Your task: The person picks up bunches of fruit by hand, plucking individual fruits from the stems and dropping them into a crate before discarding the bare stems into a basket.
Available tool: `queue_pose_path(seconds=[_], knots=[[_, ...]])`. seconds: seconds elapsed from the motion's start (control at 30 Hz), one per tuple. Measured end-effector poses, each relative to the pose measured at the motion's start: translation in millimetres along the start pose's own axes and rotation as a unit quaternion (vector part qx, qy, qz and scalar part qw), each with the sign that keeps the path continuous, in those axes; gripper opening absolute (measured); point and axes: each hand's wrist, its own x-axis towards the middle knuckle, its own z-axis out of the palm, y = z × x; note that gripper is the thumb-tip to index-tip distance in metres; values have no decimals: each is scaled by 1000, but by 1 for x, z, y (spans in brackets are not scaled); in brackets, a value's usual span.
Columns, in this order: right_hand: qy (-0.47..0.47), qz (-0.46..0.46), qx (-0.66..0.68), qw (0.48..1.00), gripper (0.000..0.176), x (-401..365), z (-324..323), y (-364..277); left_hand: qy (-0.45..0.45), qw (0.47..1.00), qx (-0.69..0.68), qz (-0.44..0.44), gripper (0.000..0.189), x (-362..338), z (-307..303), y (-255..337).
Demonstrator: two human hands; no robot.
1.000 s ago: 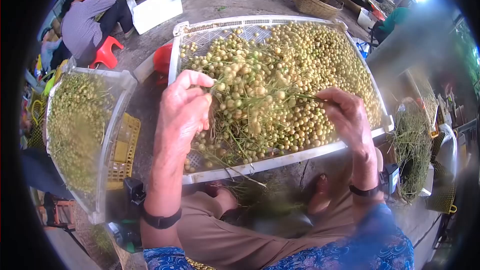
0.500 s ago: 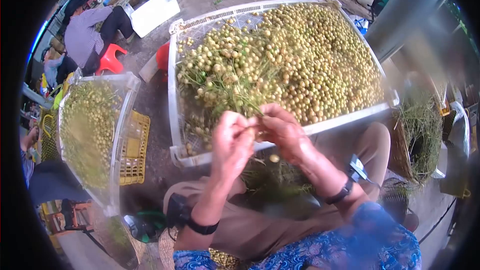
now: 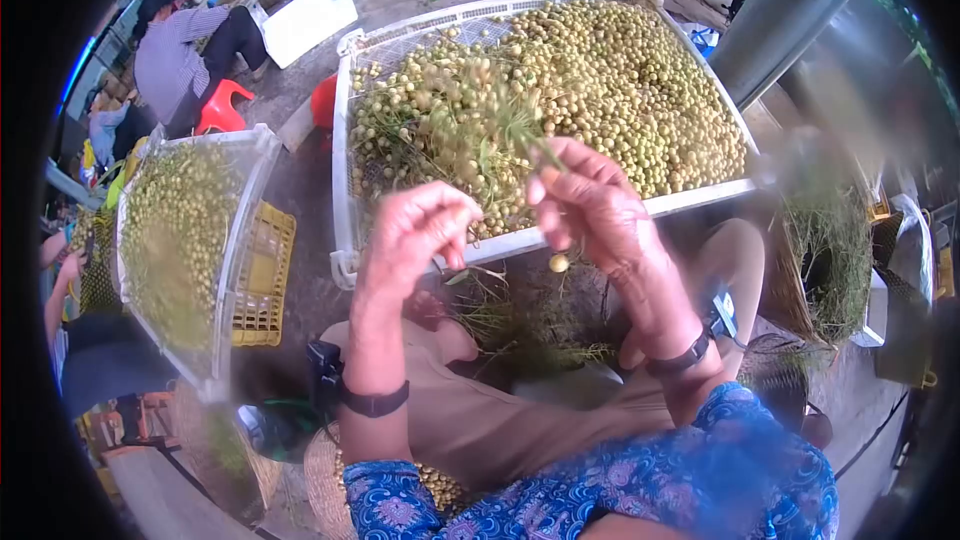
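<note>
A shallow white mesh tray (image 3: 343, 170) holds a heap of small round yellow-green fruits (image 3: 640, 90), with leafy stems tangled among them on the left. Above its front edge, my right hand (image 3: 605, 210) pinches a thin green stem sprig (image 3: 545, 150), blurred at its upper end. A single fruit (image 3: 558, 263) shows just below that hand, in front of the rim. My left hand (image 3: 415, 235) is apart from the right, near the tray's front left, with its fingertips pressed together; I cannot tell what is between them.
Cut stems (image 3: 520, 325) lie between my legs under the tray. A second fruit tray (image 3: 232, 270) stands left by a yellow crate (image 3: 265, 275). Right of me is a basket of stems (image 3: 830, 260); a metal post (image 3: 790, 20) rises behind. A person (image 3: 180, 55) sits far left.
My hands were together over the tray's front edge and have moved apart, left hand to the left, right hand up and right with the stem sprig. The view has shifted slightly.
</note>
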Motion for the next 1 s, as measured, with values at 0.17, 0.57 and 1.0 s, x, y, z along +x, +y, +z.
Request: queue_pose_path(seconds=[0.17, 0.57, 1.0], knots=[[58, 188, -84, 977, 16, 30, -40, 52, 103, 991, -30, -80, 28, 33, 19, -47], [25, 117, -69, 990, 14, 6, -37, 51, 218, 934, -225, -173, 33, 46, 52, -63], [-81, 203, 13, 976, 24, -34, -49, 75, 128, 904, -384, -136, 19, 49, 24, -62]])
